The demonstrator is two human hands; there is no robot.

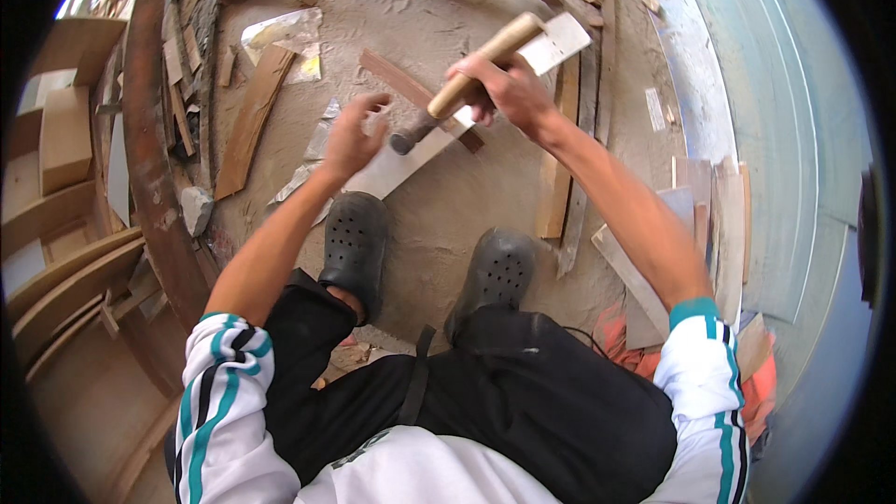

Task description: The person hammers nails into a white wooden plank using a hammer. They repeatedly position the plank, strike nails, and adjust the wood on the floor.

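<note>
Gripping a wooden handle (513,38), the right hand (506,84) hovers near the spread left hand (354,137).

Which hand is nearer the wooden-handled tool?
Right: the right hand grips the wooden-handled tool; the left hand is apart from it, off to its left.

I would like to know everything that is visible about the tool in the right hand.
The tool has a thick, pale handle that looks wooden, a brownish section beyond it, and a rounded, dark grey end of unclear material. It slants across the view, dark end toward the lower left, handle end toward the upper right. The right hand grips the handle; the left hand does not touch it. It appears over the white board; whether they touch is unclear.
</note>
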